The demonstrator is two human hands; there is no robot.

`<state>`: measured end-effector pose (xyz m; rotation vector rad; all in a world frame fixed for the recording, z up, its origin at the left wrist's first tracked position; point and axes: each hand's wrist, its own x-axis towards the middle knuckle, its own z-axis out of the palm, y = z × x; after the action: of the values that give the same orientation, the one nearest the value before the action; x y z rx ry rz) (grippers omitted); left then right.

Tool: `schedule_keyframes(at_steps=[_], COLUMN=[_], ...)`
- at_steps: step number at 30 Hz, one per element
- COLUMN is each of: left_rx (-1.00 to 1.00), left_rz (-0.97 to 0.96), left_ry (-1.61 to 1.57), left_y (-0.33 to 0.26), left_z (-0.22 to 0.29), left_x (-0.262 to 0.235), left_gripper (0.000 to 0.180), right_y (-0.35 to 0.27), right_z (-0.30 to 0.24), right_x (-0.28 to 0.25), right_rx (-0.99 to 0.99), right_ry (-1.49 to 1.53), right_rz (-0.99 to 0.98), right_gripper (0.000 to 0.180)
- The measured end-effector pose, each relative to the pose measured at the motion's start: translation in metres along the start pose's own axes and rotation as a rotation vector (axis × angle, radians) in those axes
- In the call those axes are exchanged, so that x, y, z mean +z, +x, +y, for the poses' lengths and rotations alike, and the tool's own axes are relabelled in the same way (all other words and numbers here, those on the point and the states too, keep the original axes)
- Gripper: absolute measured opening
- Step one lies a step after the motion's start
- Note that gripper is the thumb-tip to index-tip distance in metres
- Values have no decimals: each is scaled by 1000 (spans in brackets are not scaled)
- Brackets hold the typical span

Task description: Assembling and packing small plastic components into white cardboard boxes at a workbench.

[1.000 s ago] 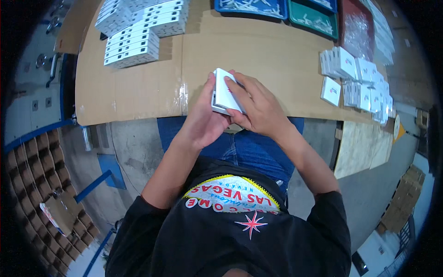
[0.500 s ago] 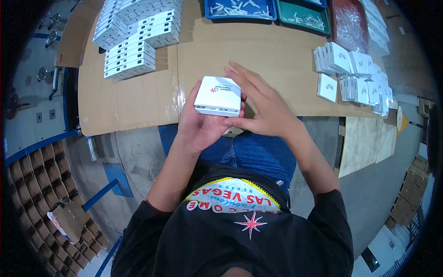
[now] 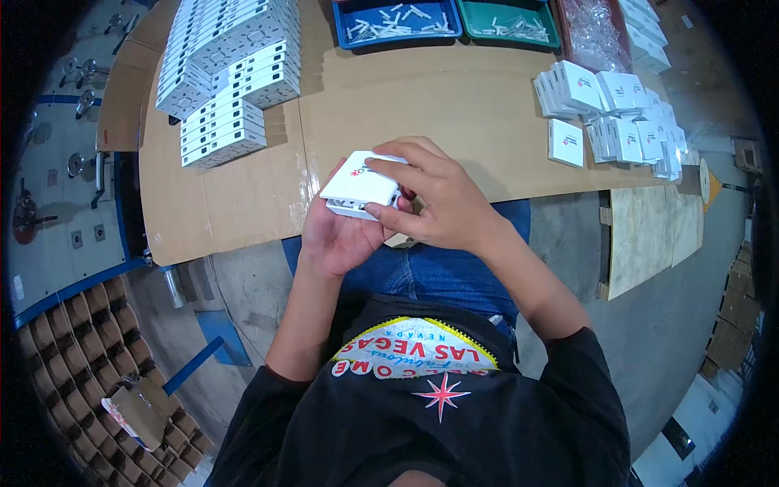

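A small white square plastic box (image 3: pixel 347 187) with a printed logo on its lid is held over the near edge of the table. Its front side shows a gap beneath the lid, with small openings and parts inside. My left hand (image 3: pixel 329 239) cradles the box from below and the left, palm up. Across the lid and the right side lie the fingers of my right hand (image 3: pixel 442 195), with the thumb pressed at the near right corner. The right fingers cover part of the logo.
Tall stacks of white boxes (image 3: pixel 223 134) stand at the far left of the cardboard-covered table (image 3: pixel 389 101). At the back are a blue tray (image 3: pixel 398 41) and a green tray (image 3: pixel 513 46) of small white pieces, beside a dark red bin (image 3: pixel 599 69) of clear parts. White logo covers (image 3: pixel 565 144) are piled at the right.
My right hand has come in from beside the box and now grips its lid and right side. The box has turned slightly and shifted down to the left. The view has also shifted a little.
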<state>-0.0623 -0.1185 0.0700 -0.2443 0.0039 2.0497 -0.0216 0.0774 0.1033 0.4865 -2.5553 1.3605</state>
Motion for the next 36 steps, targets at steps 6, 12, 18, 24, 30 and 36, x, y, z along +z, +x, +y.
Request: schedule_keyframes(at_steps=[6, 12, 18, 24, 30, 36], left_rx=[93, 503, 770, 813, 899, 989], left_rz=[68, 409, 273, 240, 244, 235], left_ry=[39, 663, 1162, 1231, 1236, 1313], left_y=[-4, 6, 0, -8, -7, -5], left_z=[-2, -32, -40, -35, -40, -44], left_x=[3, 20, 1, -14, -21, -27], left_gripper=[62, 60, 78, 100, 106, 103], right_y=[1, -7, -10, -5, -5, -5], right_z=[8, -3, -2, -9, -9, -7], right_x=[9, 6, 18, 24, 26, 34], right_rx=[-64, -57, -41, -129, -156, -212], right_ry=[7, -78, 124, 237, 241, 279], right_rz=[17, -39, -42, -123, -158, -58], right_gripper=[50, 76, 78, 63, 56, 55])
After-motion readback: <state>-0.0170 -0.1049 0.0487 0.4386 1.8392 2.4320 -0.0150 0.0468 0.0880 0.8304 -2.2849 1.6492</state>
